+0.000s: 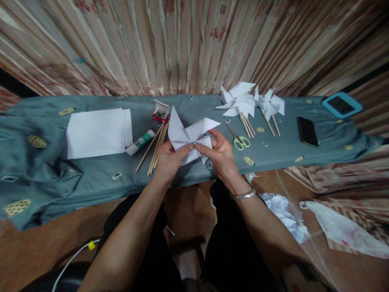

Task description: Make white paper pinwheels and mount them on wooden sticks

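You are seeing no readable text: the glue stick (140, 142) beside the paper stack (97, 132) is showing only a blurred label.

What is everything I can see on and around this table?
Folded paper pinwheel: one, white, held in both hands.
Finished paper pinwheels on sticks: two, white, table's far right.
Wooden sticks: several, tan, beside the left hand.
Sheets of paper: stack, white, table's left.
Glue stick: one, white and green, beside the paper.
Small box of pins: one, red.
Scissors: one, green handles.
Phone: one, black, right.
Tablecloth: grey-blue.
Left hand, right hand: fingers pinching the pinwheel's centre.
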